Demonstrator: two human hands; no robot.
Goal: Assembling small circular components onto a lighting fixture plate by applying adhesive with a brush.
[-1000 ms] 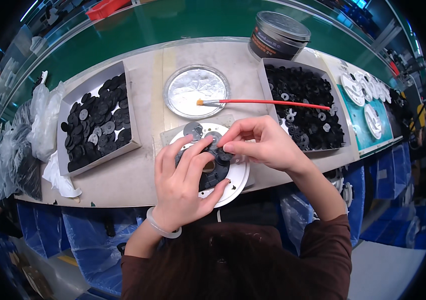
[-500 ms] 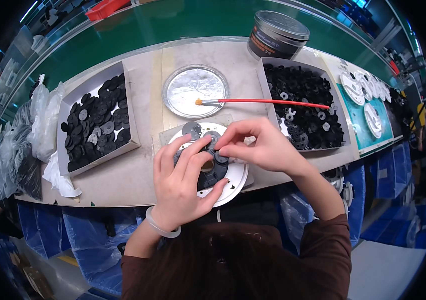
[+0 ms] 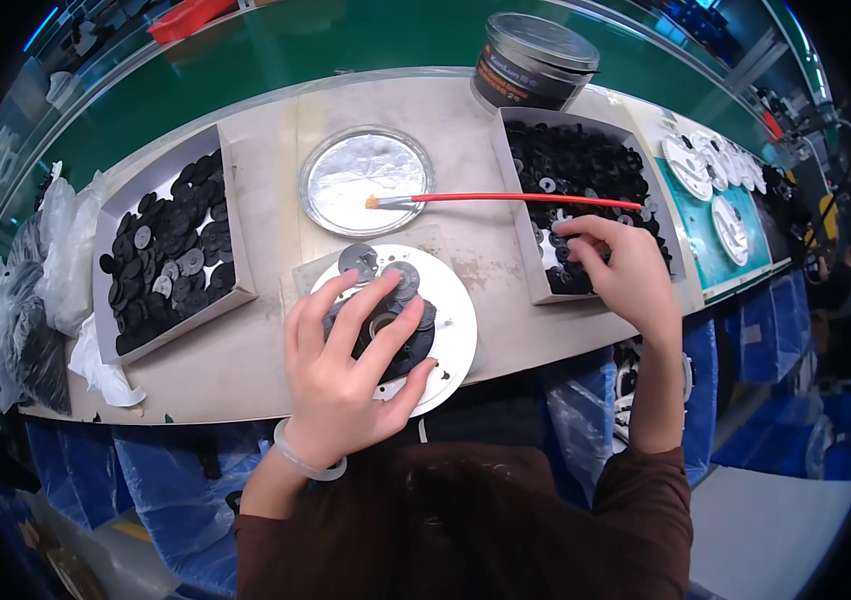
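My left hand [image 3: 341, 375] is curved over a black gear assembly [image 3: 414, 350] on a round white plate [image 3: 454, 345]. Its fingertips rest on the dark grey gears and the thumb lies along the near right edge, steadying it. One grey gear [image 3: 357, 260] sits at the plate's far left rim. My right hand [image 3: 631, 275] reaches into the right-hand box [image 3: 536, 275] of small black parts [image 3: 586, 160]. Its thumb and forefinger are slightly apart just above the parts, and I make out nothing held between them.
A box [image 3: 243, 240] of black discs [image 3: 171, 240] stands at left beside plastic bags [image 3: 71, 260]. Beyond the plate is a round silvery lid [image 3: 366, 180]. A red-handled brush [image 3: 506, 197] spans from lid to right box. A tub [image 3: 536, 60] stands behind; white parts [image 3: 731, 230] lie far right.
My right hand has left the gear assembly and moved right, into the box of small black parts. My left hand stays on the assembly, with its fingers somewhat more spread.
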